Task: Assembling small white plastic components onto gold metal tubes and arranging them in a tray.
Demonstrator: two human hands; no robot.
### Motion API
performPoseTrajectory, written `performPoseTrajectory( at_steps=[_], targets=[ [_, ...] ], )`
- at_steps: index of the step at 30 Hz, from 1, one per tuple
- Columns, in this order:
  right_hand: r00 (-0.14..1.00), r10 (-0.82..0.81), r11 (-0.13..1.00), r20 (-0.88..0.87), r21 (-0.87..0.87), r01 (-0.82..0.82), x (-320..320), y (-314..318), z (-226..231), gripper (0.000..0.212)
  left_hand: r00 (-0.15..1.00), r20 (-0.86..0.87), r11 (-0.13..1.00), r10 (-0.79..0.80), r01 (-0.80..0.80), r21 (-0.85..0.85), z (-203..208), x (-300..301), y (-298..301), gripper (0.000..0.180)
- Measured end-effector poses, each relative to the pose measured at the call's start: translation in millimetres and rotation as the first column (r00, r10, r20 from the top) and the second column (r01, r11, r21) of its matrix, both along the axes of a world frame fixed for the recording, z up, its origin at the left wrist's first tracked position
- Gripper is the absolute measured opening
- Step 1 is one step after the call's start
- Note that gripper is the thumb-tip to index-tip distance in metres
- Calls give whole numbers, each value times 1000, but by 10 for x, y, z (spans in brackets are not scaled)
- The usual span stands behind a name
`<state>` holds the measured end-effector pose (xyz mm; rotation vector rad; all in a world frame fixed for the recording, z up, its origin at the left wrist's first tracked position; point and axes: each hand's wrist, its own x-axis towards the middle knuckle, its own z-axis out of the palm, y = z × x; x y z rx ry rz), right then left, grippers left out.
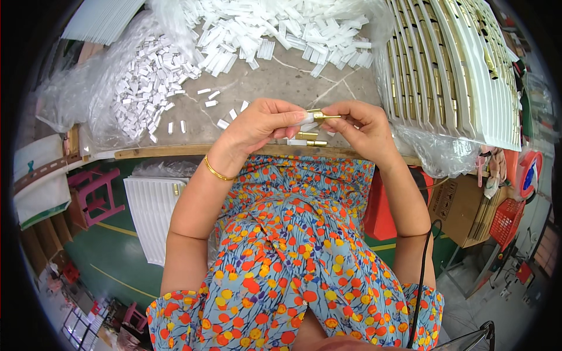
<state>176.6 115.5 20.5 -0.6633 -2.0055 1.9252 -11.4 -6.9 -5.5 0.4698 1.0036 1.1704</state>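
Observation:
My left hand (266,120) is closed in a pinch on a small white piece (307,119). My right hand (366,130) pinches a thin gold-coloured metal part (331,116), and its end meets the white piece between my fingertips. Just under the hands, by the table's front edge, lie a gold-coloured piece (307,136) and a white-and-gold piece (307,143). Fingers partly cover the held parts, so I cannot tell whether they are joined. A few loose white pieces (223,124) are scattered beside my left hand.
Small white pieces (149,82) are heaped at the left on clear plastic. Long translucent white strips (281,29) spread across the back of the grey table (202,114). White ridged trays (462,70) with gold-coloured parts stand at the right. Below the wooden edge (187,153) leans another ridged tray (149,216).

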Motion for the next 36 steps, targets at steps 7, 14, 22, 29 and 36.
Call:
performPoseTrajectory(
  at_steps=[7, 14, 22, 29, 36],
  targets=[
    [998, 58, 958, 25, 281, -63, 43, 49, 20, 15, 999, -44, 1000, -17, 17, 8, 32, 17, 13, 22],
    [996, 8, 954, -89, 300, 19, 28, 15, -22, 17, 996, -83, 1000, -8, 10, 28, 49, 25, 9, 21],
    [998, 66, 928, -9, 367, -58, 28, 36, -4, 15, 990, -129, 998, -60, 61, 4, 54, -9, -2, 22],
    [993, 108, 833, -41, 548, -68, 36, 40, 58, 15, 982, -180, 997, -63, 69, 30, 97, 21, 6, 22],
    [995, 94, 922, 28, 373, -98, 34, 26, 28, 15, 997, -71, 999, -32, 34, 39, 0, 47, -44, 22]
  ],
)
